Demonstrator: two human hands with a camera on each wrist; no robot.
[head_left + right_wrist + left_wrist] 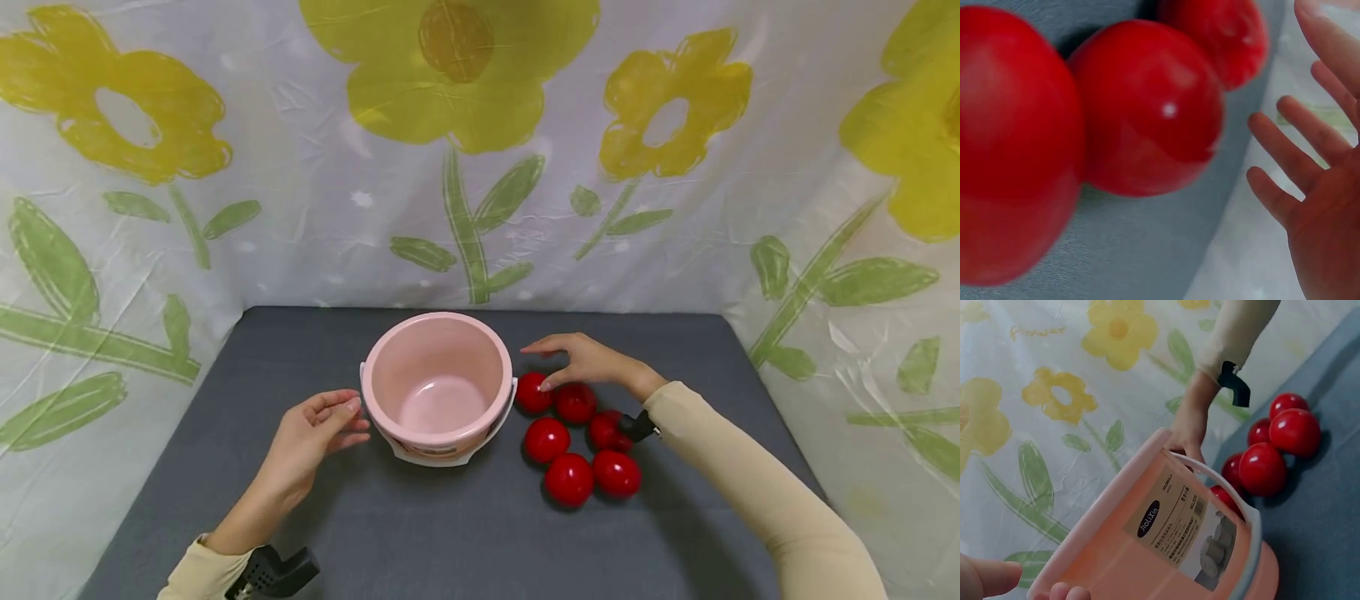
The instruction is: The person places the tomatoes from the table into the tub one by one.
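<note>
A pink bucket (386, 425) stands upright on the dark grey table, its white handle (501, 419) lowered against the front. At the bucket's left side is my left hand (311, 437), fingers loosely bent and holding nothing; whether the fingertips touch the wall I cannot tell. Several shiny red round fruits (568, 480) lie grouped to the right of the bucket. Over the farthest of them reaches my right hand (588, 360), its fingers apart and nothing in its grasp. In the right wrist view this hand (1329, 206) is spread beside a red fruit (1147, 112).
A grey cloth (450, 550) covers the table. White sheeting (315, 225) with yellow flowers hangs behind and along both sides. A printed label (1179, 519) is on the bucket's outer wall. Black wrist devices (273, 571) sit at the cuffs.
</note>
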